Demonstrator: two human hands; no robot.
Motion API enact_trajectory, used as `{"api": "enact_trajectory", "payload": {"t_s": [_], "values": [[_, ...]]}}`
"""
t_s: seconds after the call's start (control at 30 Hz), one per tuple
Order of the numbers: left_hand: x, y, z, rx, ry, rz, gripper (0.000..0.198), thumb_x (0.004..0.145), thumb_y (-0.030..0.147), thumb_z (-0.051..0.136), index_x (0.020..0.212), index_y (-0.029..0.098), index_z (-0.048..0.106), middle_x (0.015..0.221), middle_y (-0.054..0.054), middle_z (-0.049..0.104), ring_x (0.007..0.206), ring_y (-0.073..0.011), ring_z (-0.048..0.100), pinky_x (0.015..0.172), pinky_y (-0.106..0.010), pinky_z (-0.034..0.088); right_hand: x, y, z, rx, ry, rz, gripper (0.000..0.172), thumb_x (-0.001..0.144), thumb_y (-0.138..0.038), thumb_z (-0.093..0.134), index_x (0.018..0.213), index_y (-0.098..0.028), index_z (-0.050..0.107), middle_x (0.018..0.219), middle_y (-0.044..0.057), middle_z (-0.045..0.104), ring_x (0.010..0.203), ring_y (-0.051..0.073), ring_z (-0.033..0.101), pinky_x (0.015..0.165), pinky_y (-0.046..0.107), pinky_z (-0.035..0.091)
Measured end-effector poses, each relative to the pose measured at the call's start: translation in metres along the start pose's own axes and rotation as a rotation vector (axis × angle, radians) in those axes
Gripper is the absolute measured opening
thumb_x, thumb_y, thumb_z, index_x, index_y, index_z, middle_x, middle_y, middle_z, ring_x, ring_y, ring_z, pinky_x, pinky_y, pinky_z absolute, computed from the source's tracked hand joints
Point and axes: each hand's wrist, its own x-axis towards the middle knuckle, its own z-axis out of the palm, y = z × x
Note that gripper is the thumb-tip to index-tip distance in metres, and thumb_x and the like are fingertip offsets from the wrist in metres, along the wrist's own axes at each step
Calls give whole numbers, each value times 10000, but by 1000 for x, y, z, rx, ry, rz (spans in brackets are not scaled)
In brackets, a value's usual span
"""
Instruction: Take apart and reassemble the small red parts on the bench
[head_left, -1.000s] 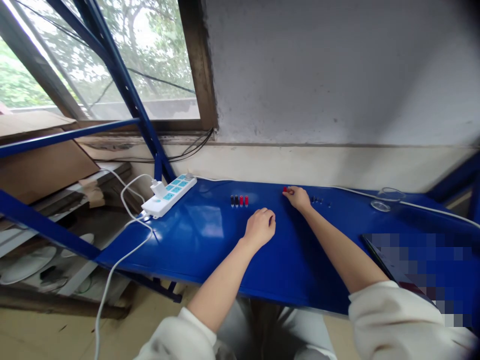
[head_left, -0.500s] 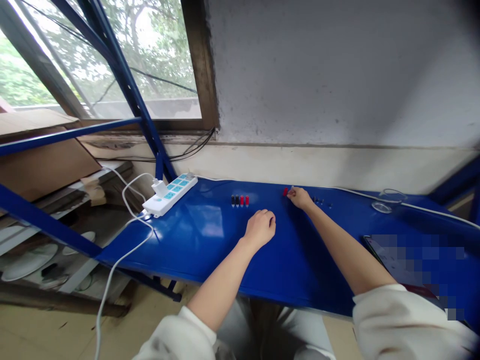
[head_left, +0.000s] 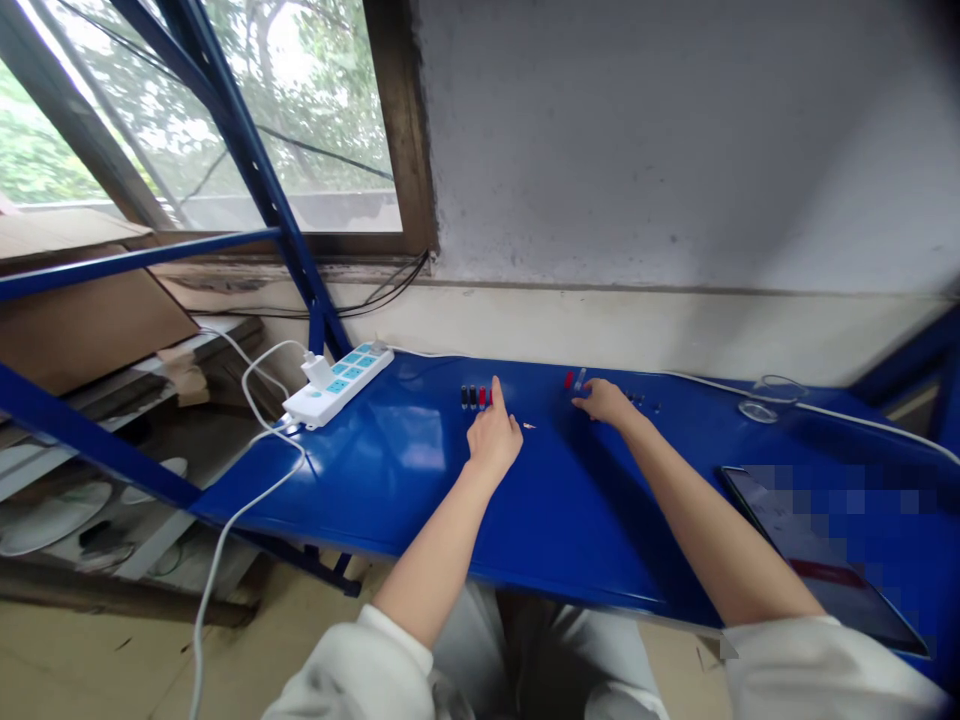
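finger and thumb of our right hand (head_left: 602, 402) stand a narrow gap apart, with a clear piece (head_left: 580, 378) just beside their tips, at ten o'clock from the hand. whether skin touches it we cannot tell, but we see nothing pinched between them. a red piece (head_left: 568, 380) sits right next to the clear one, on its nine o'clock side, apart from our fingers.

our left hand (head_left: 495, 438) has its index finger stretched toward twelve o'clock, the other fingers bent and turned partly under. what the bent fingers may hold we cannot tell. that index finger covers part of the end red tube (head_left: 492, 397); contact is too small to make out. at eleven o'clock from the same hand stand the others in the row: a second red tube (head_left: 482, 397) and two black tubes (head_left: 469, 397). a small pale speck (head_left: 529, 427) lies just off the hand at two o'clock.

some dark bits (head_left: 639, 399) lie at three o'clock from our right hand, close to the wrist. further out, at four, we have a tablet (head_left: 847, 572) on the blue table (head_left: 375, 480). a white power strip (head_left: 337, 388) rests at nine o'clock from the tubes.
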Motion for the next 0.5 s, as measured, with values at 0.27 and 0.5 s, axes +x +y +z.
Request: {"api": "enact_trajectory", "payload": {"t_s": [0.27, 0.5], "values": [[8, -11, 3, 64, 8, -37, 658, 792, 244, 451, 1386, 202, 171, 793, -105, 618, 767, -228, 585, 703, -318, 426, -83, -23, -12, -66, 186, -60, 287, 739, -413, 548, 818, -157, 649, 754, 136, 650, 692, 231, 617, 559, 291, 407], [11, -13, 5, -8, 81, 24, 298, 841, 174, 348, 1078, 190, 528, 962, -123, 605, 833, -209, 584, 704, -305, 424, -103, -37, -2, 110, 96, -149, 243, 782, -380, 483, 681, -205, 619, 656, 73, 639, 598, 184, 587, 529, 263, 362]]}}
